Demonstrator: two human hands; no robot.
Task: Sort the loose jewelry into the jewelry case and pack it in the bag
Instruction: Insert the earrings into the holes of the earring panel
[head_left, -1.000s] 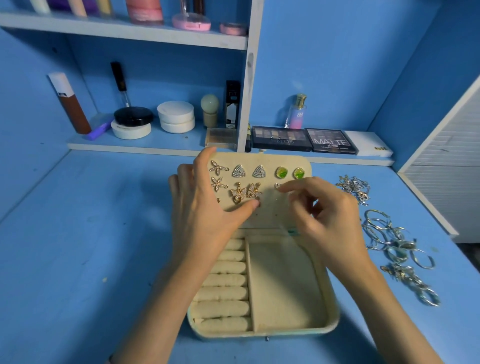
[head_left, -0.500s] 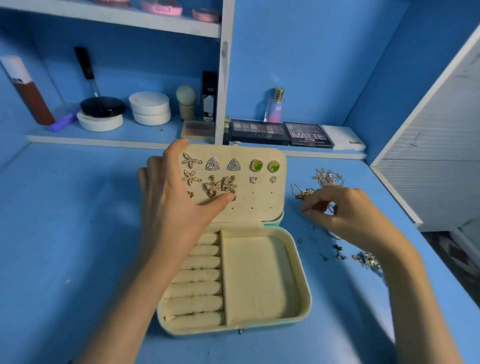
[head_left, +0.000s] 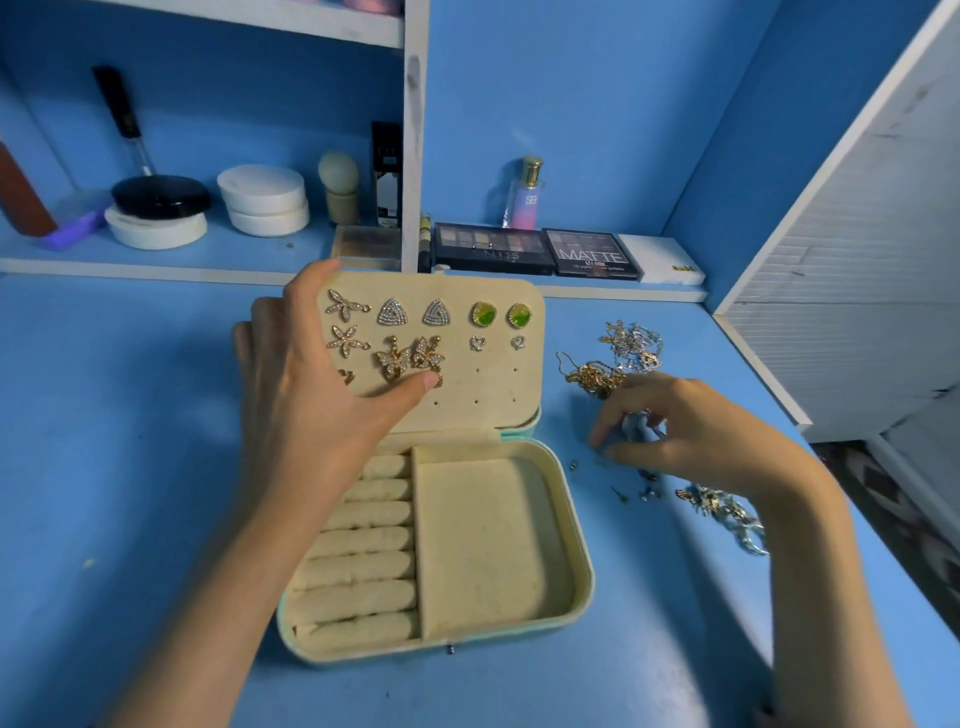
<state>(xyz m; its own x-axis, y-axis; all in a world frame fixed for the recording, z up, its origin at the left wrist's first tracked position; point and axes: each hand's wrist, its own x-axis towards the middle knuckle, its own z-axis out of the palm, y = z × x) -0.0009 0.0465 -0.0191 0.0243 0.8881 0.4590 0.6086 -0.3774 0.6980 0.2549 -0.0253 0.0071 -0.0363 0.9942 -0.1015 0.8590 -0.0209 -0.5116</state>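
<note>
Viewing from the head camera, I see my left hand (head_left: 306, 384) gripping the raised lid (head_left: 483, 384) of the jewelry case (head_left: 582, 571), thumb on its earring panel and fingers behind its left edge. My right hand (head_left: 691, 436) hangs over the loose jewelry (head_left: 592, 376) on the table (head_left: 130, 467) just right of the case, fingers curled down; whether they pinch a piece I cannot tell. The right hand is far the nearer to the pile, and the panel's empty holes (head_left: 475, 401) lie to its left.

Teal jewelry case (head_left: 483, 545) w/ cream lining, grn studs (head_left: 483, 314), gold chain (head_left: 592, 376), silver chains (head_left: 631, 340), blue desk (head_left: 130, 467).
</note>
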